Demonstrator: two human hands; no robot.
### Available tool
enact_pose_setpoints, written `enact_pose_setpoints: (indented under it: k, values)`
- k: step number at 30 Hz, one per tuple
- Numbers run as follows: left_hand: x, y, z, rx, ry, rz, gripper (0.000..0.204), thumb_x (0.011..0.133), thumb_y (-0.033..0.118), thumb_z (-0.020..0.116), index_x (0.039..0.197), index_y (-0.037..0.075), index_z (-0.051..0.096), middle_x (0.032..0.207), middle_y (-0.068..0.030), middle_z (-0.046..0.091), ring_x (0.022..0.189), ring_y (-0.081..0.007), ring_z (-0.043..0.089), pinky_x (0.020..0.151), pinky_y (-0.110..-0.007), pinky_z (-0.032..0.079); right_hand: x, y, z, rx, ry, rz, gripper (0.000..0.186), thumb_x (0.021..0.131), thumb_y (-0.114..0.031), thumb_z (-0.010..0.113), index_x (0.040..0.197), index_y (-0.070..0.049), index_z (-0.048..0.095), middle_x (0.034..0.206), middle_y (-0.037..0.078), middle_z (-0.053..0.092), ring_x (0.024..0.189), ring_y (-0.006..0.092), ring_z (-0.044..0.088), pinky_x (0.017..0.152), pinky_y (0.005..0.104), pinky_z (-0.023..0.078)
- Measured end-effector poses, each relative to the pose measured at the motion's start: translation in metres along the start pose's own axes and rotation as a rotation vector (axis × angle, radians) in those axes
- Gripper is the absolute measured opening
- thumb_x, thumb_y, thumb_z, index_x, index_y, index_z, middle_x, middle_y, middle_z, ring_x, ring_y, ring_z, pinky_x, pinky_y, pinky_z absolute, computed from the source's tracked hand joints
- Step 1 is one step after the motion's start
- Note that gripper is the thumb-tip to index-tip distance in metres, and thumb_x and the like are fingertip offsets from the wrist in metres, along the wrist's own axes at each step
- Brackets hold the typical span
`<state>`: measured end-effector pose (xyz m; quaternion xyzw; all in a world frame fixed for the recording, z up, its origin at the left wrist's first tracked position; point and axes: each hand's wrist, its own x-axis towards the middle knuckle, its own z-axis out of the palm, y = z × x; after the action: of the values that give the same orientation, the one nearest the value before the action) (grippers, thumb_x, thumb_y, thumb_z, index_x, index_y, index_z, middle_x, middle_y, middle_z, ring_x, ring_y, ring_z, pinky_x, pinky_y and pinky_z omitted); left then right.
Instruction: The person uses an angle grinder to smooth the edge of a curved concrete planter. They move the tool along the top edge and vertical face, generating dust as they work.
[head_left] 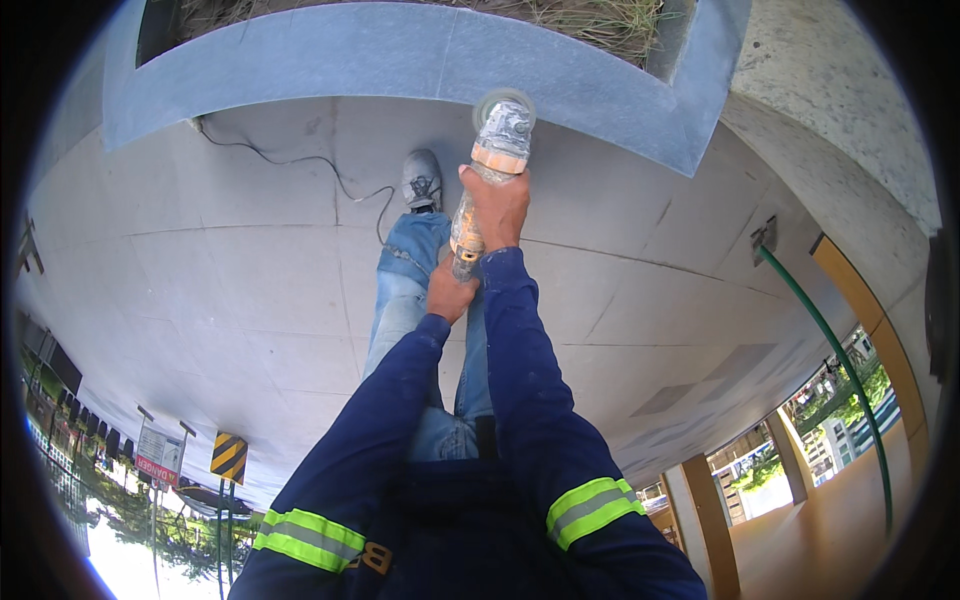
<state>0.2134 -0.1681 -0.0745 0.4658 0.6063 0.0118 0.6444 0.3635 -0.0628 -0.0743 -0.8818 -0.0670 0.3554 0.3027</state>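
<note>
A dusty orange-and-grey angle grinder [485,210] points away from me, its round disc [504,98] over the edge of the blue-grey stone border [300,68]; whether it touches is unclear. My right hand [497,205] grips the body just behind the head. Lower down, my left hand [450,292] is closed round the rear end. A dark cord [290,157] runs across the grey paving [260,280] towards my legs. My shoe [422,182] rests on the paving left of the grinder.
The border frames a bed of dry grass [560,22]. At right are a curved concrete wall [830,120], an orange board [855,300] and a green hose [820,320]. Lower left, a warning sign [160,450] and a striped yellow-and-black board [228,458] stand on posts.
</note>
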Motion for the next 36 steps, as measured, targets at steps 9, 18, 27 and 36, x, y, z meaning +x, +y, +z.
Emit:
enact_pose_setpoints:
  k: [9,18,27,36]
  values:
    - [-0.001,-0.011,-0.034,-0.156,0.054,0.059,0.032,0.088,0.008,0.074,0.118,-0.002,0.067,0.101,-0.0184,0.077,0.092,-0.0268,0.074,0.085,-0.038,0.056,-0.027,-0.039,0.042,-0.155,-0.125,0.068,0.075,0.069,-0.039,0.094,0.12,0.004,0.06,0.111,0.026,0.075,0.104,0.0436,0.074,0.093,0.0481,0.058]
    - [0.002,-0.009,0.025,0.063,-0.099,0.006,0.048,0.078,0.015,0.074,0.124,0.001,0.065,0.104,-0.0302,0.074,0.104,-0.0498,0.07,0.09,-0.052,0.056,0.014,0.02,-0.037,0.254,0.001,0.003,0.061,0.076,-0.024,0.09,0.124,0.002,0.064,0.108,0.018,0.076,0.097,0.0324,0.076,0.089,0.0433,0.058]
    - [-0.006,-0.001,0.051,-0.068,-0.033,-0.005,0.042,0.079,0.009,0.074,0.119,-0.002,0.067,0.1,-0.0238,0.077,0.094,-0.0409,0.075,0.086,-0.045,0.057,0.022,0.028,-0.042,0.063,-0.032,0.003,0.072,0.072,-0.036,0.091,0.122,0.005,0.06,0.112,0.026,0.074,0.102,0.0428,0.074,0.092,0.0494,0.057]
    - [-0.011,-0.021,0.075,-0.125,-0.036,0.04,0.031,0.087,0.008,0.073,0.117,-0.002,0.069,0.1,-0.0179,0.078,0.091,-0.0268,0.075,0.085,-0.038,0.056,0.021,0.019,-0.065,-0.082,0.001,0.061,0.067,0.071,-0.034,0.093,0.118,0.004,0.064,0.106,0.022,0.077,0.096,0.0406,0.076,0.088,0.0463,0.058]
